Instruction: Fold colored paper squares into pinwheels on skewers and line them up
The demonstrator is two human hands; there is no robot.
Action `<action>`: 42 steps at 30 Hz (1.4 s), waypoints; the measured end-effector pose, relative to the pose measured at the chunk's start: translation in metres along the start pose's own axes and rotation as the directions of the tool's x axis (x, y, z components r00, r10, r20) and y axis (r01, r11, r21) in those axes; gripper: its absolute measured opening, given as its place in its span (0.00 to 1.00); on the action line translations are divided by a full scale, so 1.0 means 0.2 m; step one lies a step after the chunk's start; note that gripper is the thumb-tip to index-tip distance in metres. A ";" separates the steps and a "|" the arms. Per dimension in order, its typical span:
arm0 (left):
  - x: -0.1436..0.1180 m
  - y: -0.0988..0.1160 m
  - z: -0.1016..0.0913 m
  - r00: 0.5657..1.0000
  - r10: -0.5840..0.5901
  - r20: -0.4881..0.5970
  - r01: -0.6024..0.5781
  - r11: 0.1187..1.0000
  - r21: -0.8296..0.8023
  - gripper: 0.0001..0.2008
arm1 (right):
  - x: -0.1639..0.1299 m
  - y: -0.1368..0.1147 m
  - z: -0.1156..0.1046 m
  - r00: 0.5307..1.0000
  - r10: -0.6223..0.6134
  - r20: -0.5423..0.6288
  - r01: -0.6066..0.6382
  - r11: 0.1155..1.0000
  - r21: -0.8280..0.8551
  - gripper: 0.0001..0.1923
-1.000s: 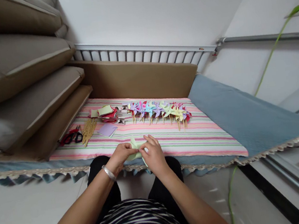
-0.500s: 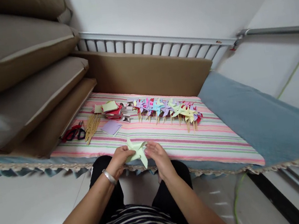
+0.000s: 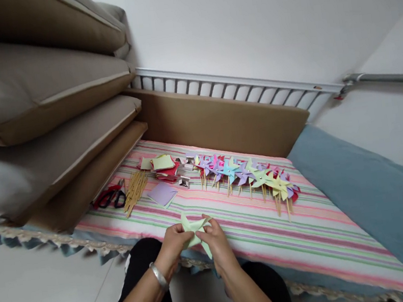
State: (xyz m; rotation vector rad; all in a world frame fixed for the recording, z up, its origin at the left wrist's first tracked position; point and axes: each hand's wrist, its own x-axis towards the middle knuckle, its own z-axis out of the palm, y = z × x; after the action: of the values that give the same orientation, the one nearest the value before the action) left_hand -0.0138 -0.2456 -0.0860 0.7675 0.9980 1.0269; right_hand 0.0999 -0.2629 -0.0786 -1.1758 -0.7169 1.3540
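Both of my hands hold a pale green paper pinwheel (image 3: 194, 231) just above the near edge of a striped cloth (image 3: 309, 236). My left hand (image 3: 175, 246), with a silver bracelet on its wrist, grips the pinwheel's left side. My right hand (image 3: 217, 240) pinches its centre and right blades. A row of finished pinwheels on sticks (image 3: 245, 175) in several colours lies across the cloth beyond my hands.
Farther left on the cloth lie a stack of coloured paper squares (image 3: 162, 166), a lilac sheet (image 3: 161, 194), wooden sticks (image 3: 135, 185) and red-handled scissors (image 3: 111, 196). Brown cushions (image 3: 32, 109) are stacked at left. A blue blanket (image 3: 371, 198) lies at right.
The camera has shifted, so the cloth and pinwheel row now sit lower and to the right. My hands have come closer together on the green pinwheel, whose blades now show.
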 end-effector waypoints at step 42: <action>1.05 0.43 -0.23 0.943 0.165 -0.290 -0.263 0.903 -0.341 0.14 | 1.40 0.03 0.24 0.974 -0.039 0.224 0.209 -0.240 -0.948 0.16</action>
State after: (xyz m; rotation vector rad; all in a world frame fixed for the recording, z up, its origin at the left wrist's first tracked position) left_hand -0.0456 -0.0154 -0.0892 0.4384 0.9047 1.4906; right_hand 0.0951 0.0154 -0.1328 -2.1668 -2.2593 0.2676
